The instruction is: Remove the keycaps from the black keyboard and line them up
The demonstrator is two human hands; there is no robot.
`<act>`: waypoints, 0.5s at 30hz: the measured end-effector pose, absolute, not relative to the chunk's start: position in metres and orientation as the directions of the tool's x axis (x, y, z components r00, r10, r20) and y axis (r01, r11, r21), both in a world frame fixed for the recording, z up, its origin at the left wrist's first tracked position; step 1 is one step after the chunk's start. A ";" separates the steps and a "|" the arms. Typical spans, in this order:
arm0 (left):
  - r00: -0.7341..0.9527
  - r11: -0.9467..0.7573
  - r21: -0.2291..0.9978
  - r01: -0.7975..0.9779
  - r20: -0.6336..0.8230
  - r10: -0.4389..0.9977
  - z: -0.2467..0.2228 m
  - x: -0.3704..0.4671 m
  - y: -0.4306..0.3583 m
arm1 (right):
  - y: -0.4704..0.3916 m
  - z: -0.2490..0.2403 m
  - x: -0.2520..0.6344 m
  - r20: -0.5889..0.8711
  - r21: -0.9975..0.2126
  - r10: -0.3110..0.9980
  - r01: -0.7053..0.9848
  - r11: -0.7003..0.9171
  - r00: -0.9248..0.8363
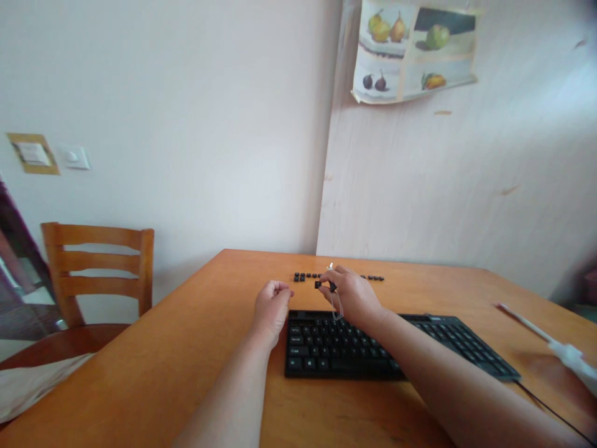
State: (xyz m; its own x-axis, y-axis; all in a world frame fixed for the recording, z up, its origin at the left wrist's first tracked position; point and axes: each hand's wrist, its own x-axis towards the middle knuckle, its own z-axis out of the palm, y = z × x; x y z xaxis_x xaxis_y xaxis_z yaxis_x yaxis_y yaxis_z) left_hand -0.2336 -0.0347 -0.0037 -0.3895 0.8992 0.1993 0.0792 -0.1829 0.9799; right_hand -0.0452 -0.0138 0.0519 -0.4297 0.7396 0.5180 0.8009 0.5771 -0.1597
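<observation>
A black keyboard [354,354] lies on the wooden table, with a gap in its keys along the top left. My right hand [354,295] is above it, closed on a keycap puller [336,308] whose thin wire loop hangs below the fingers. At those fingertips is a small black keycap [318,284]. My left hand [273,308] is beside the keyboard's top left corner, thumb and fingers pinched together; whether anything is between them is hidden. Behind the hands, loose black keycaps [302,278] form a row, partly covered by my right hand.
The table [196,348] reaches back to the wall. At the right lies a white stick-like object [527,323] with a wrapped end. The keyboard's cable [545,401] runs off the front right. A wooden chair [100,261] stands to the left.
</observation>
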 end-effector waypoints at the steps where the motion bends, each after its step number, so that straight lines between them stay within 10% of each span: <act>1: -0.404 -0.177 0.980 0.085 0.197 0.893 -0.006 -0.235 -0.033 | -0.011 0.054 -0.045 0.500 -0.160 0.758 0.816 0.556 -0.418; 15: -0.402 -0.157 0.975 0.155 0.208 0.892 -0.013 -0.237 -0.030 | 0.067 0.043 -0.065 0.219 -0.040 0.873 0.889 0.455 -0.437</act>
State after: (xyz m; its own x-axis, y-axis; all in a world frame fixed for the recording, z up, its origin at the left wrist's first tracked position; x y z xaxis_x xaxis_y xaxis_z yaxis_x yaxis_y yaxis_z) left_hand -0.2372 -0.0298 -0.0130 -0.4024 0.8916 0.2076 0.1546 -0.1574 0.9754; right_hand -0.0646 0.0665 0.0432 -0.4368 0.8725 0.2188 0.8894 0.4553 -0.0398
